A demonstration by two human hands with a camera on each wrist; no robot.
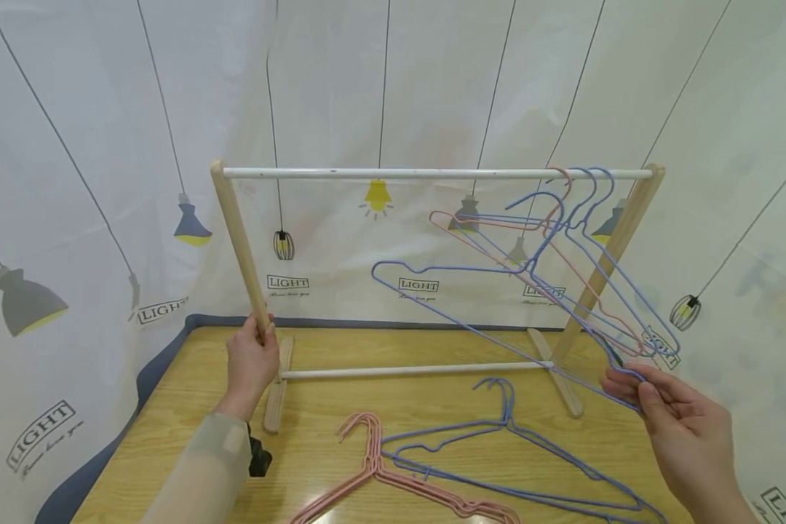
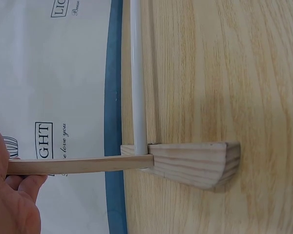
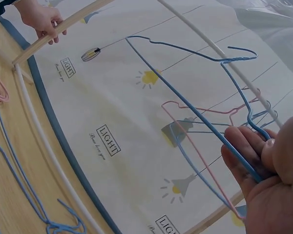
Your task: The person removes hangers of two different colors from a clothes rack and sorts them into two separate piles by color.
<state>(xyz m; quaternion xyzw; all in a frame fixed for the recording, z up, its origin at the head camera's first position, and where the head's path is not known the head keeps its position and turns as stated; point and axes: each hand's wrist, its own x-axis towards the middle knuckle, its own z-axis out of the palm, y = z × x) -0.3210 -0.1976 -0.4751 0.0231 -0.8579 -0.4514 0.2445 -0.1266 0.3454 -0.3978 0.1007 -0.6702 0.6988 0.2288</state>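
Note:
My left hand grips the left wooden post of a clothes rack, low down above its foot. With the thumb and fingers of my right hand, I hold a blue wire hanger by its right-hand corner. That hanger is in the air in front of the rack, its hook just short of the white top rail in the head view. Behind it, a pink hanger and two blue hangers hang near the rail's right end.
On the wooden table lie several stacked pink hangers, partly cut off below. Blue hangers lie to their right. The rack's lower white bar joins its two feet. A white printed curtain stands behind.

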